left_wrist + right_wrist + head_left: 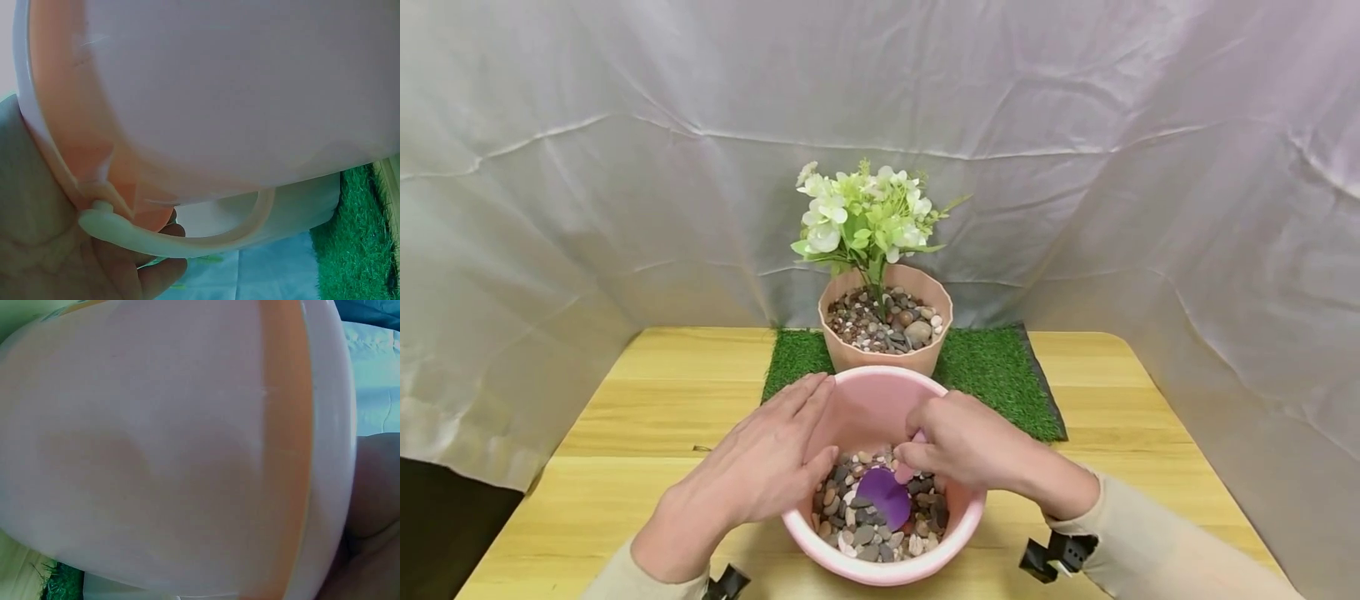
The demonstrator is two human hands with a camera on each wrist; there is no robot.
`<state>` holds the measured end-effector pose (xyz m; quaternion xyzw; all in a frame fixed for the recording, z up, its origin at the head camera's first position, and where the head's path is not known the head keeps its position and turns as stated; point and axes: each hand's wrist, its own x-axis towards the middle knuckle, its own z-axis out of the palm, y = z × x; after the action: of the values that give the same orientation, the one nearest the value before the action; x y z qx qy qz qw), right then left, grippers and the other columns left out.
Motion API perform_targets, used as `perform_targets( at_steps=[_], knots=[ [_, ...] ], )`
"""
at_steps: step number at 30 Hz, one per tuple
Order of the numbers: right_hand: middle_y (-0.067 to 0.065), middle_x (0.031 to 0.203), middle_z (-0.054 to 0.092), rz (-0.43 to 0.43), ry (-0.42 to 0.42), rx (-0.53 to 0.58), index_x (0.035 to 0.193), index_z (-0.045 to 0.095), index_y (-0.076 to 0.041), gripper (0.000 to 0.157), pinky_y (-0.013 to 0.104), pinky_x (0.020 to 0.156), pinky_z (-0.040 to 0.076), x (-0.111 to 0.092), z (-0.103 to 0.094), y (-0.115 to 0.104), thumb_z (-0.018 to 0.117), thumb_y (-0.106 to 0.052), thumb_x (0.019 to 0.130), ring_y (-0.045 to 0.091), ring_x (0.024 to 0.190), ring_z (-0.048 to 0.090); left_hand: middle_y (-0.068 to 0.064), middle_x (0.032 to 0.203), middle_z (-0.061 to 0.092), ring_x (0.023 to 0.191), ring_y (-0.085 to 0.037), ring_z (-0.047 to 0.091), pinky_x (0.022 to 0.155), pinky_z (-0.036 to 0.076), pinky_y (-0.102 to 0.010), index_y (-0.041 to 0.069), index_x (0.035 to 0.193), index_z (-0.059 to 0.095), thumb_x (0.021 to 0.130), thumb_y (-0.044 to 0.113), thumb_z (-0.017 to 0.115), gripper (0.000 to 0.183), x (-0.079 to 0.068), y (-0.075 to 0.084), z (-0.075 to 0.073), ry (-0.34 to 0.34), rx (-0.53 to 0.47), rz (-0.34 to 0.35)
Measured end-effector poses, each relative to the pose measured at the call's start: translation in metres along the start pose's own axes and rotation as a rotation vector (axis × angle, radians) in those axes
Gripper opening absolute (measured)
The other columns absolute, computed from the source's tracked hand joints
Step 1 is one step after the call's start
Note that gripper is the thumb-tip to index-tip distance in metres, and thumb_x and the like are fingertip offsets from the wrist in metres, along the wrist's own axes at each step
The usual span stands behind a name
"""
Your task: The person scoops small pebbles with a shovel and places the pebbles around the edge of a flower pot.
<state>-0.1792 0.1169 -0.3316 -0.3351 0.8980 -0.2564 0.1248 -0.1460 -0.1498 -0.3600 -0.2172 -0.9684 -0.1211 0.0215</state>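
A pink bucket (886, 570) stands at the front of the table, with mixed pebbles (868, 546) at the bottom. My left hand (760, 458) holds its left rim, thumb over the inside, fingers along the outside. In the left wrist view, those fingers lie by the bucket's pale handle (187, 245). My right hand (966, 442) reaches over the right rim and grips the pink handle of a small toy shovel. Its purple blade (883, 498) points down among the pebbles, several grey stones lying against or on it. In the right wrist view the bucket's outer wall (156, 456) hides the shovel.
Behind the bucket, a peach flowerpot (883, 360) filled with stones holds white flowers and green leaves (868, 212). It stands on a green artificial-grass mat (1000, 383). Pale fabric (700, 208) hangs around the wooden table (647, 400).
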Motion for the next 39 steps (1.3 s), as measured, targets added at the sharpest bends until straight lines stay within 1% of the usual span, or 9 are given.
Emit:
perform_targets(
  at_steps=[5, 10, 13, 16, 19, 27, 30, 33, 39],
  knots=[
    [-0.015, 0.077, 0.077, 0.038, -0.03, 0.05, 0.079, 0.073, -0.017, 0.02, 0.026, 0.045, 0.054, -0.0009, 0.0005, -0.0013, 0.07, -0.022, 0.098, 0.006, 0.05, 0.061, -0.015, 0.174, 0.026, 0.159, -0.036, 0.029, 0.131, 0.026, -0.054, 0.006, 0.167, 0.027, 0.104, 0.046, 0.057, 0.081, -0.0009, 0.0, 0.0008, -0.007, -0.011, -0.006],
    [-0.016, 0.075, 0.077, 0.06, -0.052, 0.093, 0.077, 0.072, -0.016, 0.023, 0.028, 0.047, 0.056, 0.0, 0.0, -0.0016, 0.07, -0.022, 0.099, 0.012, 0.051, 0.066, -0.014, 0.174, 0.023, 0.162, -0.032, 0.023, 0.132, 0.02, -0.051, 0.005, 0.167, 0.026, 0.104, 0.047, 0.059, 0.083, -0.0012, -0.0011, 0.0005, -0.014, 0.011, 0.007],
    [-0.014, 0.075, 0.077, 0.083, -0.07, 0.142, 0.077, 0.071, -0.015, 0.023, 0.032, 0.043, 0.057, -0.0009, -0.0011, -0.001, 0.069, -0.02, 0.1, 0.019, 0.052, 0.069, -0.013, 0.174, 0.021, 0.163, -0.03, 0.02, 0.133, 0.017, -0.049, 0.005, 0.167, 0.026, 0.103, 0.047, 0.059, 0.083, -0.0013, -0.0019, 0.0005, -0.015, 0.03, 0.022],
    [-0.012, 0.076, 0.078, 0.103, -0.075, 0.176, 0.079, 0.071, -0.013, 0.022, 0.034, 0.041, 0.058, -0.0015, -0.0023, -0.0007, 0.068, -0.018, 0.1, 0.02, 0.052, 0.07, -0.013, 0.175, 0.02, 0.163, -0.03, 0.018, 0.134, 0.016, -0.049, 0.005, 0.167, 0.025, 0.103, 0.048, 0.059, 0.084, -0.0009, -0.002, 0.0009, -0.006, 0.037, 0.037],
    [-0.012, 0.075, 0.078, 0.1, -0.075, 0.179, 0.08, 0.072, -0.013, 0.021, 0.034, 0.042, 0.058, -0.0001, -0.0029, -0.0008, 0.068, -0.019, 0.1, 0.02, 0.053, 0.071, -0.014, 0.175, 0.02, 0.163, -0.031, 0.019, 0.133, 0.017, -0.05, 0.005, 0.167, 0.024, 0.104, 0.047, 0.059, 0.084, -0.0008, -0.0023, 0.0012, 0.001, 0.029, 0.035],
    [-0.012, 0.073, 0.077, 0.113, -0.089, 0.187, 0.083, 0.073, -0.013, 0.019, 0.031, 0.042, 0.056, 0.0004, -0.0085, 0.0006, 0.068, -0.019, 0.101, 0.023, 0.055, 0.073, -0.014, 0.175, 0.02, 0.162, -0.031, 0.021, 0.132, 0.02, -0.051, 0.006, 0.168, 0.022, 0.106, 0.051, 0.052, 0.082, -0.0004, -0.0034, 0.0009, -0.02, -0.008, 0.033],
    [-0.012, 0.072, 0.077, 0.109, -0.087, 0.189, 0.081, 0.071, -0.013, 0.02, 0.03, 0.042, 0.056, 0.0024, -0.007, -0.0006, 0.068, -0.019, 0.1, 0.022, 0.054, 0.073, -0.014, 0.175, 0.02, 0.162, -0.031, 0.021, 0.132, 0.02, -0.051, 0.006, 0.168, 0.023, 0.107, 0.052, 0.052, 0.082, -0.0003, -0.0036, 0.0001, -0.02, -0.013, 0.032],
    [-0.013, 0.073, 0.078, 0.096, -0.094, 0.192, 0.079, 0.07, -0.013, 0.022, 0.032, 0.044, 0.058, 0.0039, -0.0042, -0.0018, 0.068, -0.018, 0.1, 0.021, 0.054, 0.073, -0.014, 0.174, 0.02, 0.162, -0.032, 0.022, 0.132, 0.021, -0.052, 0.006, 0.168, 0.023, 0.107, 0.052, 0.052, 0.082, -0.0012, -0.0039, -0.0002, -0.017, -0.02, 0.029],
    [-0.01, 0.075, 0.079, 0.1, -0.101, 0.242, 0.081, 0.068, -0.012, 0.02, 0.031, 0.044, 0.056, 0.0025, -0.0056, 0.0, 0.068, -0.016, 0.101, 0.027, 0.056, 0.074, -0.014, 0.174, 0.02, 0.162, -0.032, 0.022, 0.132, 0.021, -0.051, 0.006, 0.167, 0.023, 0.108, 0.054, 0.048, 0.08, -0.001, -0.0045, 0.0004, -0.009, -0.018, 0.043]
  ],
)
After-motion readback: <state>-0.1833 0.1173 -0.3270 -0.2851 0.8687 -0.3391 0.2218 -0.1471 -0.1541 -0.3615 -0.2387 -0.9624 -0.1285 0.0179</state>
